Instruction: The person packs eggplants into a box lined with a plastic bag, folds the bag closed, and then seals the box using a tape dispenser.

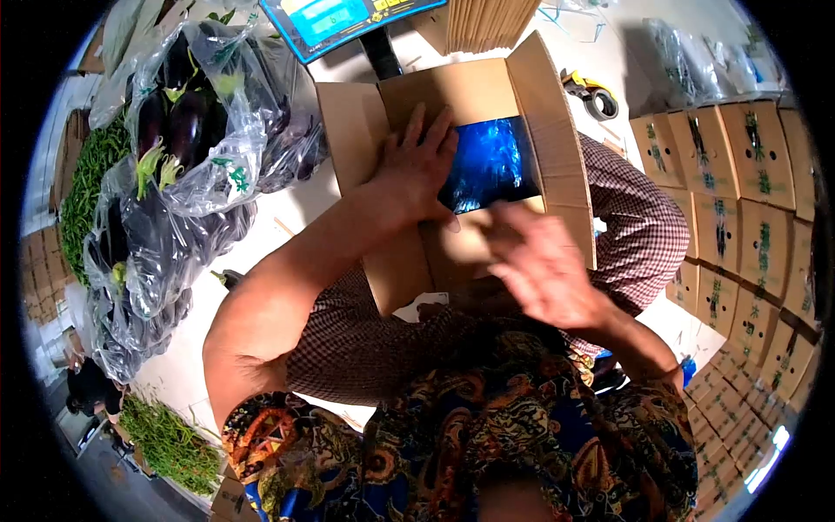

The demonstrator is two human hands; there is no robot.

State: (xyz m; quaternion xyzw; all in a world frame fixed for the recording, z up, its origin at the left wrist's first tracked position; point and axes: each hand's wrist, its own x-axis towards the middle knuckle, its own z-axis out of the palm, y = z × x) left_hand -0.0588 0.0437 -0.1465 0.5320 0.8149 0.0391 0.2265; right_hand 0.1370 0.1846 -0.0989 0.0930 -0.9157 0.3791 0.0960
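Observation:
An open cardboard box (557, 157) stands in front of me with its flaps up. Inside it lies something wrapped in shiny blue plastic (489, 163); its contents cannot be made out. My left hand (419, 167) rests with spread fingers over the left part of the box, at the edge of the blue plastic, holding nothing. Over the near flap hangs my right hand (544, 265), partly blurred by motion. Its fingers are stretched out and nothing shows in them.
Clear bags of eggplants (178, 122) lie at the left, beside heaps of green peppers (91, 183). A blue-screened device (335, 22) and folded cardboard (491, 22) are beyond the box. A tape dispenser (596, 96) lies right, near stacked cartons (718, 226). A person (91, 387) is at lower left.

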